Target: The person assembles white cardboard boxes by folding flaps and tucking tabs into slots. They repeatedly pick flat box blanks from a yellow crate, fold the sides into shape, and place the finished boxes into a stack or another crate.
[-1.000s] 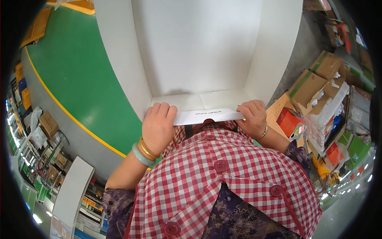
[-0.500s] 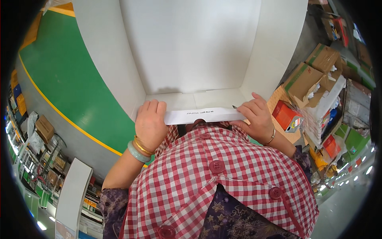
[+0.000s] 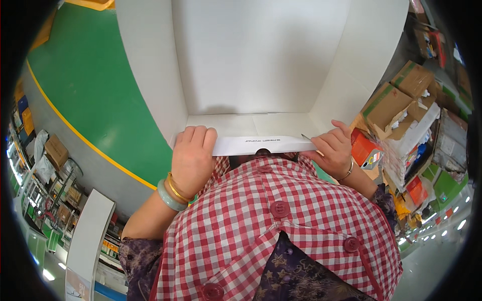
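Observation:
A large white open box (image 3: pixel 261 45) fills the top of the view, its inside facing me. Its near wall carries a narrow white strip (image 3: pixel 236 146) with small dark print along the edge closest to my apron. At the left end of that strip my left hand (image 3: pixel 194 153) is closed, fingers hooked over the wall and pointing into the box. My right hand (image 3: pixel 332 150) pinches the right end, thumb below and fingers above. A thin dark pointed tip (image 3: pixel 305 136) sticks out by the right fingers; what it belongs to is hidden.
Opened brown cardboard boxes (image 3: pixel 396 103) and a red-orange carton (image 3: pixel 365 150) stand on the right. Green floor (image 3: pixel 90 75) edged by a yellow line lies to the left. A white panel (image 3: pixel 90 241) and crowded shelves are at lower left.
The box and both hands sit slightly farther right in the view, and the background has shifted too. Both hands keep their hold on the near wall.

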Motion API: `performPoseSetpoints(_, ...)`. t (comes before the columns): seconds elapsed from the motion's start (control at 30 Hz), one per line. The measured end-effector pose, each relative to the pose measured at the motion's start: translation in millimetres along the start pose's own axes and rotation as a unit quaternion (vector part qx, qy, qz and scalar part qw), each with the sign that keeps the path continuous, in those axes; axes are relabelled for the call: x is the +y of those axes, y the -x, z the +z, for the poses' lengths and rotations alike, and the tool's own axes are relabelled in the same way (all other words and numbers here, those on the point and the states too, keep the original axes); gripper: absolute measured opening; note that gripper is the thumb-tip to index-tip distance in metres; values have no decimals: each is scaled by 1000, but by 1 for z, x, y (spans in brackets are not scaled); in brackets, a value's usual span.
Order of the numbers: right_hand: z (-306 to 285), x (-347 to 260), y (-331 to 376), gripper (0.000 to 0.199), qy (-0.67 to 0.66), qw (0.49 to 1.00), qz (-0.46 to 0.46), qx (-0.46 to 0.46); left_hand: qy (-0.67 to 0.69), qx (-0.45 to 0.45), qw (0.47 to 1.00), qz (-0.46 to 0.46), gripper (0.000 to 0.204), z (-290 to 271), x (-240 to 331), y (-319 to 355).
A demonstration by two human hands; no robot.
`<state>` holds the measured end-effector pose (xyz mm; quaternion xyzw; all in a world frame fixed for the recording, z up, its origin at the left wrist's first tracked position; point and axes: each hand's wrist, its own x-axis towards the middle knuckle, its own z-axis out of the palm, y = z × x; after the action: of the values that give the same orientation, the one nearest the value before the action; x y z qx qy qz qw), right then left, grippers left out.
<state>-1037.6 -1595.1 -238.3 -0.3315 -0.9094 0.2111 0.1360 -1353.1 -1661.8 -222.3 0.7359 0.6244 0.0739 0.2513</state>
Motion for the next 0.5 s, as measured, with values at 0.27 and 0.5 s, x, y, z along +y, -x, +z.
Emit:
performPoseSetpoints(0.27, 8, -4, 2, 30, -25, 999, 15, 27, -38, -38, 998, 43, 32, -10, -9, -5)
performPoseSetpoints(0.5, 10, -6, -2, 29, -29, 999, 6, 45, -48, -43, 998, 7, 26, -3, -13, -8)
